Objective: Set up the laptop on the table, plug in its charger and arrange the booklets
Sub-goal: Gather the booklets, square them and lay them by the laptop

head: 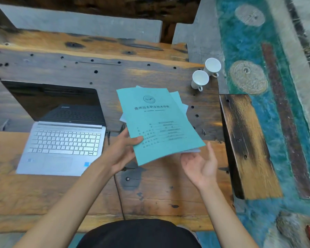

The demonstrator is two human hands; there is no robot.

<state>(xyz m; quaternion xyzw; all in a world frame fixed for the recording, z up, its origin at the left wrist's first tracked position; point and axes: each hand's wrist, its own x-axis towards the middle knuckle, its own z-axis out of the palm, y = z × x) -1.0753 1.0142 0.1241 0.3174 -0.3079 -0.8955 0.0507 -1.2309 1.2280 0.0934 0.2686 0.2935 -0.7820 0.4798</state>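
A silver laptop (pixel 61 144) stands open on the wooden table (pixel 159 194) at the left, its screen dark. A black charger cable (pixel 117 190) runs from its right side toward the table's near edge. My left hand (pixel 121 152) grips the lower left edge of a fanned stack of teal booklets (pixel 159 124), held above the table to the right of the laptop. My right hand (pixel 200 166) is open, palm up, just under the stack's lower right corner; whether it touches the pages is unclear.
Two white cups (pixel 205 74) stand at the table's far right corner. A wooden bench (pixel 249 144) sits right of the table, over a teal patterned floor (pixel 249 51). A grey bench (pixel 82 25) lies beyond the far edge.
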